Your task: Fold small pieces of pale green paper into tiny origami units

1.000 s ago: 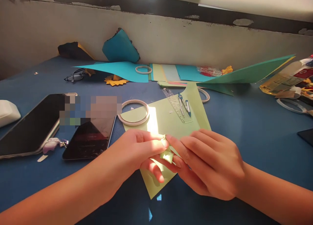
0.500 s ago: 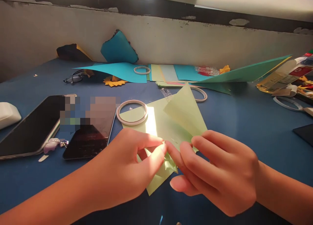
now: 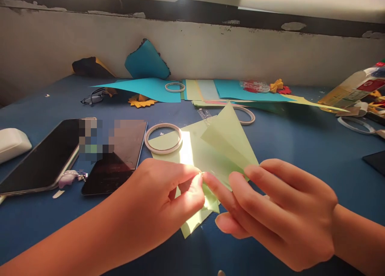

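A light green paper piece (image 3: pixel 225 138) is lifted off the blue table (image 3: pixel 300 148), its pointed tip upward. My left hand (image 3: pixel 162 204) pinches its lower edge between thumb and fingers. My right hand (image 3: pixel 276 212) meets it fingertip to fingertip and pinches the same paper from the right. Beneath lies a larger light green sheet (image 3: pixel 192 224), partly hidden by both hands.
Two dark phones (image 3: pixel 45 156) lie at left, with a tape ring (image 3: pixel 163 138) beside them and another tape ring (image 3: pixel 246 115) behind the paper. Teal and yellow sheets (image 3: pixel 150 85), glasses (image 3: pixel 92 97) and paper scraps line the wall. Packets and scissors (image 3: pixel 357 125) sit at right.
The green paper piece came up off the table and now hides the ruler and compass. My right hand drew nearer and rightward. The green sheet at the far right dropped flat.
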The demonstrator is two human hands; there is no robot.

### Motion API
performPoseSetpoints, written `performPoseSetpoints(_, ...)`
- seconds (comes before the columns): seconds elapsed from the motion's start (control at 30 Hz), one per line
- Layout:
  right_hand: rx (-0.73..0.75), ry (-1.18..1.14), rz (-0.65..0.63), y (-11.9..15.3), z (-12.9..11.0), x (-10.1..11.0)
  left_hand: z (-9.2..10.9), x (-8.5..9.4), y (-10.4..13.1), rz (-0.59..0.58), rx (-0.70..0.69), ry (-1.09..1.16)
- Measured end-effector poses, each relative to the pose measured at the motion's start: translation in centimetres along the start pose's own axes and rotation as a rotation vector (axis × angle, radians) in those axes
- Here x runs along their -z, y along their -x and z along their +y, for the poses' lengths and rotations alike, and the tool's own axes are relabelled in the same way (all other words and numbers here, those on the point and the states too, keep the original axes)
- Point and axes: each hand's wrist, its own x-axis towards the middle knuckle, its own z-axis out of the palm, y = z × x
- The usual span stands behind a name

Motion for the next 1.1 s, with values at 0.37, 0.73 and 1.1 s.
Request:
performPoseSetpoints(0.37, 0.002, 0.029, 0.094, -0.9, 0.1, 0.5, 1.0, 0.4, 0.1, -0.015, 0.077, 0.194)
performPoseSetpoints(0.73, -0.172, -0.285, -0.04, -0.1, 0.0, 0.5, 0.8, 0.9, -0.1, 0.048, 0.173, 0.228)
performPoseSetpoints(1.1, -0.658, -0.371, 0.103, -0.7, -1.9, -0.6, 1.0, 0.0, 0.2, 0.069, -0.017, -0.021)
